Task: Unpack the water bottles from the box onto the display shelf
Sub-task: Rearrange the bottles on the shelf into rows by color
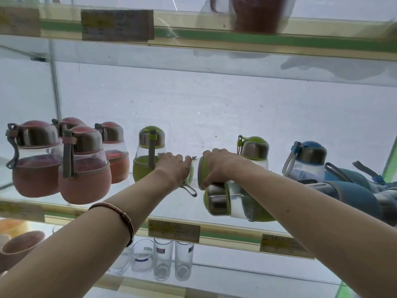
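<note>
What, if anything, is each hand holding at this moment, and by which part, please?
The right hand grips a green bottle by its sleeved body. The left hand lies over another green bottle, mostly hidden; whether it grips cannot be told.
</note>
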Tool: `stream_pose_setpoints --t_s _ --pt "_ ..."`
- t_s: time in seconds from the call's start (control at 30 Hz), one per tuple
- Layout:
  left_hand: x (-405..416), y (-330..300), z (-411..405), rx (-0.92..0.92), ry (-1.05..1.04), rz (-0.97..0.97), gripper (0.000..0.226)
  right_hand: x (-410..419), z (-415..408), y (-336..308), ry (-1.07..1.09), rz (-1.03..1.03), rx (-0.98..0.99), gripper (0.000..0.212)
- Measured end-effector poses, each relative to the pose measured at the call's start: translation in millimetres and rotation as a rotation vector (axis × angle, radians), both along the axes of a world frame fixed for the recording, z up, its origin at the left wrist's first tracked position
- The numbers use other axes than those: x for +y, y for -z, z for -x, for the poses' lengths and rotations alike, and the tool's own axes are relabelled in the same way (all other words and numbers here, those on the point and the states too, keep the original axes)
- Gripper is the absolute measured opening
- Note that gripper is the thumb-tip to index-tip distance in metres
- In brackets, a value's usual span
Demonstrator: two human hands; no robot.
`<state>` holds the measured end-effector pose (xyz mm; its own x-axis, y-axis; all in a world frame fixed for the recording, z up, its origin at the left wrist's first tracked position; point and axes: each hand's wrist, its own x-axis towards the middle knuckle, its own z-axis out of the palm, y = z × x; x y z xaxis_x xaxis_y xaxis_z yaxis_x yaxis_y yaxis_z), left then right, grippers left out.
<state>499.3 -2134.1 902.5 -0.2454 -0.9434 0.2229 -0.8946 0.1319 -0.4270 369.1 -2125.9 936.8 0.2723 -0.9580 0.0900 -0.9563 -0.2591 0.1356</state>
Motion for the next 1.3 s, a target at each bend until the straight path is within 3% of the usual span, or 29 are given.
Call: stream_pose_setpoints --t_s 0.17,0.3,0.43,0.63,0.77,0.87,0.97,1.03,1.13,1.3 --pt "-6.1 3.8 -5.3 0.045 0.061 -0.032 0.065 -1.5 -9.6 2.9 0.041 0.029 0.035 0.080" --pt "-9.3 10.6 -11.7 0.098 0.123 -0.040 0.086 0.0 -7.5 2.6 0.003 0.082 0.010 0.072" --pt "-8.0 10.1 -23.5 0.294 0.274 -0.039 0.095 3.4 -2.9 2.2 -0.030 0.154 0.010 0.068" --pt "-0.1 5.4 -40.7 0.615 0.517 0.128 0.092 12.5 12.8 -3.4 -0.083 0.302 -0.077 0.069" --pt "5.8 -4.1 -39.9 1.170 0.539 0.126 0.082 18.2 18.8 -6.8 -0.125 0.350 -0.201 0.074" --pt "16.1 -19.7 -36.7 1.592 0.498 -0.091 0.075 21.4 18.4 -9.8 -0.171 0.381 -0.350 0.075" --pt "17.7 -33.4 -41.3 1.966 0.607 -0.267 0.085 23.1 13.9 -14.1 -0.224 0.372 -0.523 0.073" --pt "20.7 -40.7 -44.6 2.011 0.665 -0.296 0.084 26.1 10.5 -17.9 -0.263 0.342 -0.651 0.070" --pt "30.7 -43.1 -43.6 1.881 0.649 -0.286 0.079 34.2 3.1 -20.6 -0.332 0.256 -0.790 0.063" --pt "53.7 -45.3 -53.2 1.728 0.512 -0.080 0.076 39.5 -15.6 -11.5 -0.383 0.066 -0.861 0.060"
